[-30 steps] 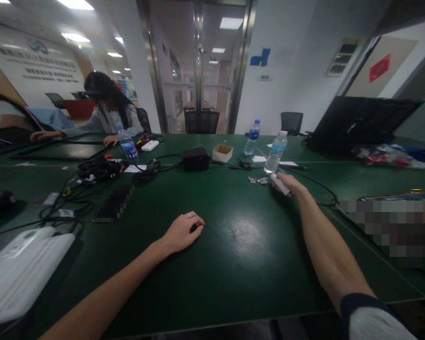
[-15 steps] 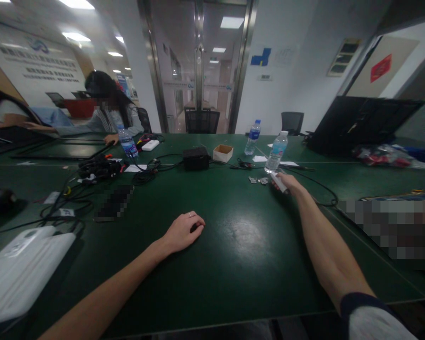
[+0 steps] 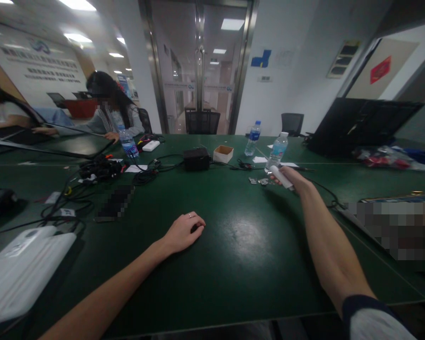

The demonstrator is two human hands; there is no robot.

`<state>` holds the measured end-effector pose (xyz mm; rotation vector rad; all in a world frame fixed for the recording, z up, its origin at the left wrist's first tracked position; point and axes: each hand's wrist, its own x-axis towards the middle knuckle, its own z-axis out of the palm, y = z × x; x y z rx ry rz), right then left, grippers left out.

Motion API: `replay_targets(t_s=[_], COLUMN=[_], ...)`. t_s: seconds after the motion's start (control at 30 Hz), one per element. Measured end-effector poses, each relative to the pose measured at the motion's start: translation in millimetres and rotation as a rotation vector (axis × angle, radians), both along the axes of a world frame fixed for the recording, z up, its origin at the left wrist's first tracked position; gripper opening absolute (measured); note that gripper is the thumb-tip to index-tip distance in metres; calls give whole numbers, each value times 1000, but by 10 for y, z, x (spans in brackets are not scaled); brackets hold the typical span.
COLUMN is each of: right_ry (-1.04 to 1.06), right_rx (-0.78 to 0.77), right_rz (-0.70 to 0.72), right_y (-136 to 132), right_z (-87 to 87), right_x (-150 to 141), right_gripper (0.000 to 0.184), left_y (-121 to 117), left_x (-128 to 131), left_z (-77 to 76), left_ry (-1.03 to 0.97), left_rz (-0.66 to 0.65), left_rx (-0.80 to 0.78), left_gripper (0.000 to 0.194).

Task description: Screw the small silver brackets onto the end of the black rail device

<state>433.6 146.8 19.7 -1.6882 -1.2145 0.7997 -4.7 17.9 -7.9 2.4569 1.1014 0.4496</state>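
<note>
My right hand is stretched out over the right side of the table and is closed around a slim white bar, whose exact kind I cannot make out. Just behind the bar stands a clear water bottle with a white cap. Small silvery pieces lie on the table to the left of that hand. My left hand, with a ring on one finger, rests on the green table. Its fingers are loosely curled in towards the thumb, and nothing shows in them.
A small open box and a black box stand mid-table among cables. Another bottle is farther back. To the left lie a dark phone and white devices. Two people sit at the far left, near a thin dark panel.
My right hand has risen slightly with the white bar, which has turned a little. My left hand has stayed put. At the far left, the thin dark panel has been tilted up.
</note>
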Motion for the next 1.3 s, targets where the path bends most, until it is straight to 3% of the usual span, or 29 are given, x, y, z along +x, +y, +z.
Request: replay_targets(t_s=[0.17, 0.3, 0.4, 0.53, 0.63, 0.9, 1.0, 1.17, 1.3], right_ry=[140, -232, -551, -696, -685, -609, -594, -681, -666], right_rx=[-168, -415, -550, -617, -653, -720, -713, -624, -539], right_rz=[251, 616, 796, 951, 1005, 1118, 1156, 1078, 1152], right_y=[-67, -215, -377, -629, -801, -963, -871, -711, -705], right_z=[193, 348, 390, 356, 332, 355, 383, 461, 491], right_x=[-342, -951, -1511, -2113, -2347, -2452, -2336, -2043, -1970], right_gripper=[23, 15, 24, 31, 35, 45, 41, 26, 28], left_y=[-1, -15, -23, -20, -14, -13, -2, 23, 28], left_x=[-5, 10, 22, 27, 28, 22, 11, -4, 1], left_z=[-12, 22, 36, 15, -5, -1, -21, -63, -70], left_ry=[-35, -42, -36, -17, 4, 42, 26, 11, 11], left_rz=[19, 62, 93, 115, 102, 56, 41, 40, 29], left_rx=[-21, -19, -2, 26, 39, 33, 28, 19, 35], left_gripper=[22, 25, 28, 30, 23, 24, 26, 25, 24])
